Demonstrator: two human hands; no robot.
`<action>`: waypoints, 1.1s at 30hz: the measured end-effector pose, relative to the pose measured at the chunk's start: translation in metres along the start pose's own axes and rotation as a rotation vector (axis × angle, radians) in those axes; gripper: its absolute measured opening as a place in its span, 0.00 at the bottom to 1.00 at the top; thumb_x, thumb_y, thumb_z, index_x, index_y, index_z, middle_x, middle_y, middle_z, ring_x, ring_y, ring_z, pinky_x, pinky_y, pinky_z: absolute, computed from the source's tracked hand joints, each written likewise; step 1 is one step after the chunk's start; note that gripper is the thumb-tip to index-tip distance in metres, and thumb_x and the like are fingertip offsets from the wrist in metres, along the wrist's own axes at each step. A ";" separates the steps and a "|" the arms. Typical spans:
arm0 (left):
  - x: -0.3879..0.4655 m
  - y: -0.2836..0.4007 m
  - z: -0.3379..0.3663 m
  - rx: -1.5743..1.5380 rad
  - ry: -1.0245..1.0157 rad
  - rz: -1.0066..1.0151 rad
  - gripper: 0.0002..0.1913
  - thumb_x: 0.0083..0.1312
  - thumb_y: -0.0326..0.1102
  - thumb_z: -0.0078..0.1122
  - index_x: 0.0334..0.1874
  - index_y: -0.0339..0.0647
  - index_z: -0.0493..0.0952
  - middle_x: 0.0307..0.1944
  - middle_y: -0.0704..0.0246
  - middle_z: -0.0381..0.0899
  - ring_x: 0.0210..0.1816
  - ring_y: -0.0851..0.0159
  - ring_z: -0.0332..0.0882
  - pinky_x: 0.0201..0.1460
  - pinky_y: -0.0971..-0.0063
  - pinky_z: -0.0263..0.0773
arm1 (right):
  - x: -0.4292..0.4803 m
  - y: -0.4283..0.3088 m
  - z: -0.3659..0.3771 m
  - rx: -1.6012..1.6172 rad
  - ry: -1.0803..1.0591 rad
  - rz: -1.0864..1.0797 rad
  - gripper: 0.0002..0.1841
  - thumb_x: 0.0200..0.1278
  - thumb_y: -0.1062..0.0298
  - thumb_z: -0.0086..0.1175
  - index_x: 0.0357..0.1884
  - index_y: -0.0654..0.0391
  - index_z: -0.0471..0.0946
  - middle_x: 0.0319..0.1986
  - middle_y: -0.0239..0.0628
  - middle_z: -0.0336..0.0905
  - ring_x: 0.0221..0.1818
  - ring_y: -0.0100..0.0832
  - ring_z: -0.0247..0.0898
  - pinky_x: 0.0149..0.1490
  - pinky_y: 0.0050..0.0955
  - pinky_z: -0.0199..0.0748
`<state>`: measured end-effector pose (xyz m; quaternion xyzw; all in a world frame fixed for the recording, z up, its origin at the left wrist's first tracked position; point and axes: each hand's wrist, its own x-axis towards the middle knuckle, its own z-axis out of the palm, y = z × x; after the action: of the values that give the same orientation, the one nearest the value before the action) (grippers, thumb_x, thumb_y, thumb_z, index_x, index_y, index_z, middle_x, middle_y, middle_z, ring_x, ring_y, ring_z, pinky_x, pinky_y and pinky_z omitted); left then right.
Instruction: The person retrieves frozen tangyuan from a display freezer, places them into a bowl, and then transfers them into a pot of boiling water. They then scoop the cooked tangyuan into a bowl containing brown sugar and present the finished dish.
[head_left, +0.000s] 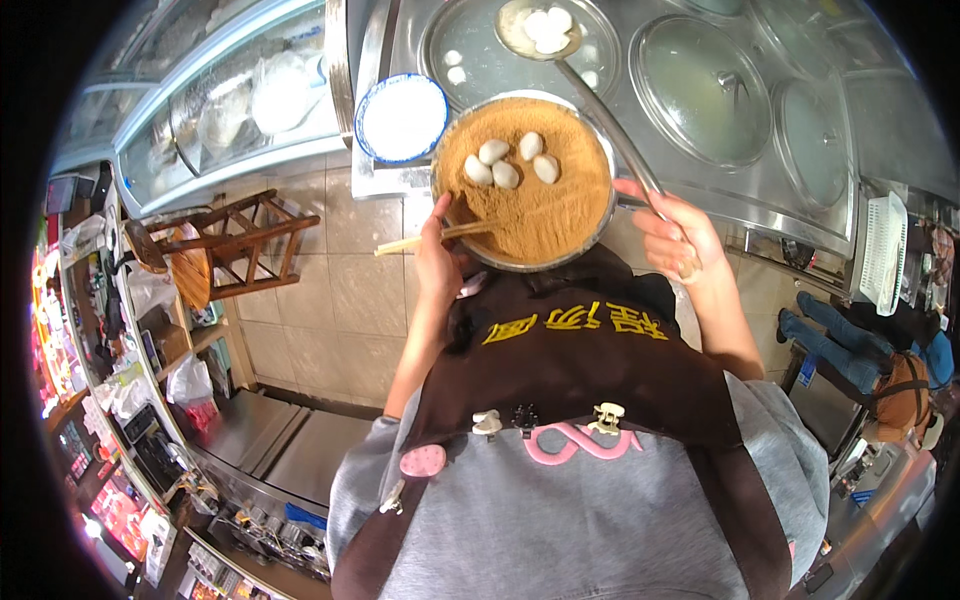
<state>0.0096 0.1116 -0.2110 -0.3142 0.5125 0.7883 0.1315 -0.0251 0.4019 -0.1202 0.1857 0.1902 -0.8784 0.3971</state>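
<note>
My left hand (439, 259) grips the left rim of a round metal bowl (606, 144), with wooden chopsticks (409, 244) between the thumb and the bowl. Tan powder (559, 206) fills the bowl; several pale oval dumplings (505, 174) lie on it in two groups. The chopsticks' far ends rest in the powder. In my right hand (679, 236) is the long metal handle of a ladle (615, 124); one extended finger comes near the bowl's right rim. Above an open round pot (480, 82), the ladle's head carries several white dumplings (547, 28). A few more float in the pot.
A blue-rimmed white plate (402, 118) sits left of the bowl on the steel counter (630, 187). Glass-lidded pots (701, 90) stand right. A display case (225, 112), wooden stool (240, 247) and shelves are left. Another person (862, 352) is at far right, near a white plastic basket (883, 255).
</note>
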 end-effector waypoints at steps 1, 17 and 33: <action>0.000 0.001 -0.002 -0.002 0.015 -0.019 0.23 0.65 0.45 0.33 0.60 0.46 0.63 0.56 0.69 0.64 0.46 0.66 0.69 0.30 0.77 0.70 | -0.012 0.004 0.001 -0.114 0.026 -0.014 0.20 0.67 0.65 0.34 0.57 0.64 0.58 0.12 0.24 0.55 0.06 0.15 0.49 0.10 0.17 0.53; 0.007 -0.013 -0.005 -0.074 0.023 0.110 0.22 0.66 0.44 0.31 0.57 0.44 0.67 0.47 0.65 0.71 0.34 0.73 0.73 0.16 0.88 0.60 | -0.137 0.050 -0.013 -1.339 0.398 0.033 0.23 0.55 0.80 0.45 0.56 0.59 0.63 0.37 0.34 0.72 0.40 0.21 0.68 0.46 0.19 0.65; 0.001 -0.006 -0.002 -0.038 0.002 0.120 0.22 0.67 0.44 0.28 0.58 0.43 0.64 0.50 0.63 0.68 0.36 0.71 0.73 0.18 0.86 0.66 | -0.104 0.045 -0.014 -1.687 0.676 -0.189 0.26 0.51 0.72 0.55 0.55 0.60 0.64 0.25 0.31 0.63 0.28 0.20 0.56 0.35 0.18 0.61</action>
<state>0.0130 0.1128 -0.2164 -0.2862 0.5155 0.8039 0.0777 0.0764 0.4464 -0.0905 0.0648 0.8899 -0.3756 0.2507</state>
